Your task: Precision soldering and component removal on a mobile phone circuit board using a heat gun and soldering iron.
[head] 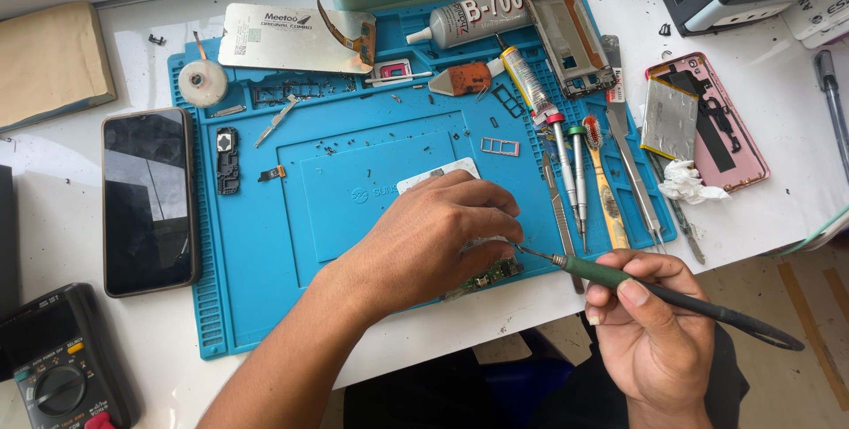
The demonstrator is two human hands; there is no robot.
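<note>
Your right hand (650,323) pinches a slim green-handled probe (672,292) pen-style for fine control, lower right; your left hand (433,234) presses flat, steadying a small green circuit board (488,277) on the blue silicone mat (371,172).

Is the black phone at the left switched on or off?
Off, it seems: the phone lies flat on the table, its screen dark, showing only window reflections.

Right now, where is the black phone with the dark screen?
In the head view, the black phone lies face up on the white table, just left of the blue work mat and above the multimeter.
</note>
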